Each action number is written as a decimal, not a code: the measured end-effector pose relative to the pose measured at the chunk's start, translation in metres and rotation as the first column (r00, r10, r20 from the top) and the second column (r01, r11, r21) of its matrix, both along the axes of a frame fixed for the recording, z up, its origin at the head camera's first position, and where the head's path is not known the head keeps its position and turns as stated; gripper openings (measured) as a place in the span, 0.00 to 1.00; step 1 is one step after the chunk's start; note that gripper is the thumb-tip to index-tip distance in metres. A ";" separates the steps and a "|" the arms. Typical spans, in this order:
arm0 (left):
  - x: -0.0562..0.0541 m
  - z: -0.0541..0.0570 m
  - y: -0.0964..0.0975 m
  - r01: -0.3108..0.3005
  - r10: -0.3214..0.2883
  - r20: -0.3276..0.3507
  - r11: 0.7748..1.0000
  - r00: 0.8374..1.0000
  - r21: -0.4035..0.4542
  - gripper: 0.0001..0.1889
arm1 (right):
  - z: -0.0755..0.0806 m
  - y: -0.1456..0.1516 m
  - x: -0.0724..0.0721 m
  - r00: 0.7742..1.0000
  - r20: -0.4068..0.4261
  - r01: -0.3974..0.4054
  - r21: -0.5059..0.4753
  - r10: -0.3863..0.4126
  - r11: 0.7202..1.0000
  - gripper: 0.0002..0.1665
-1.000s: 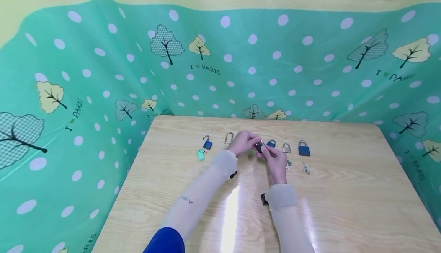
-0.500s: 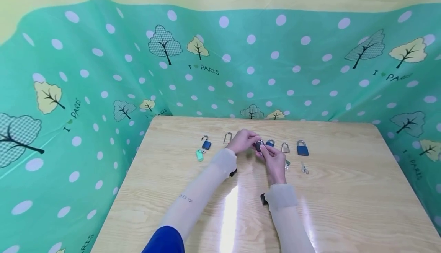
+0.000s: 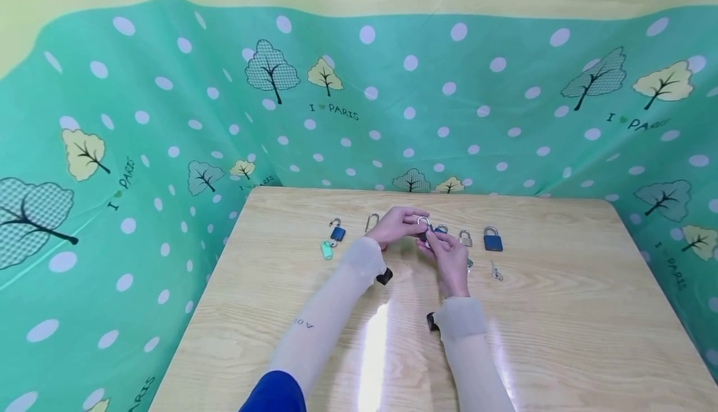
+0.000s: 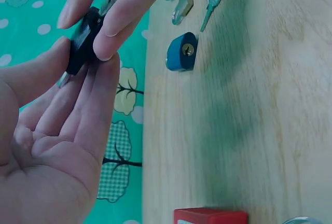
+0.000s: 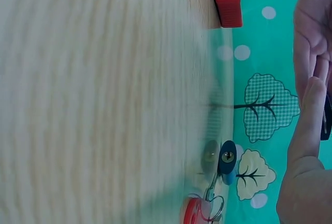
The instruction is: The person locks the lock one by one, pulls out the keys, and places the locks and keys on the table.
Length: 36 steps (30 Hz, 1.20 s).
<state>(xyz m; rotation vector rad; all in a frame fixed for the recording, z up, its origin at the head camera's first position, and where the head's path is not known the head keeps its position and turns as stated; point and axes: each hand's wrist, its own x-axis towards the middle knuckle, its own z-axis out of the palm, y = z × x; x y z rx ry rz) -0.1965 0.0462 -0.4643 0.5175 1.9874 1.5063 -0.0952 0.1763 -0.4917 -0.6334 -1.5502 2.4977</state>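
Green dotted cloth (image 3: pixel 392 69) hung behind your wooden table (image 3: pixel 550 337); the black lock (image 4: pixel 83 42) was up off the wood, between your two hands, its bare shackle (image 3: pixel 423 220) pointing upward; your left hand (image 3: pixel 395 225) pinched the body with the thumb against one face, the other fingers stretched behind; your right hand (image 3: pixel 449 262) held the lower end between thumb and fingers, at what looked like a key (image 4: pixel 109 2), though you could not tell how deep it sat; good work here probably called for a steady left pinch, fingertips clear of the shackle, and a gentle, untilted right-hand turn; the blue lock (image 3: pixel 442 229) just to the right was worth not knocking
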 end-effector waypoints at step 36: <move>-0.014 -0.018 0.004 -0.127 0.078 -0.192 0.957 0.978 -0.259 0.17 | -0.013 -0.006 0.010 0.925 0.323 -0.325 0.405 0.199 0.855 0.18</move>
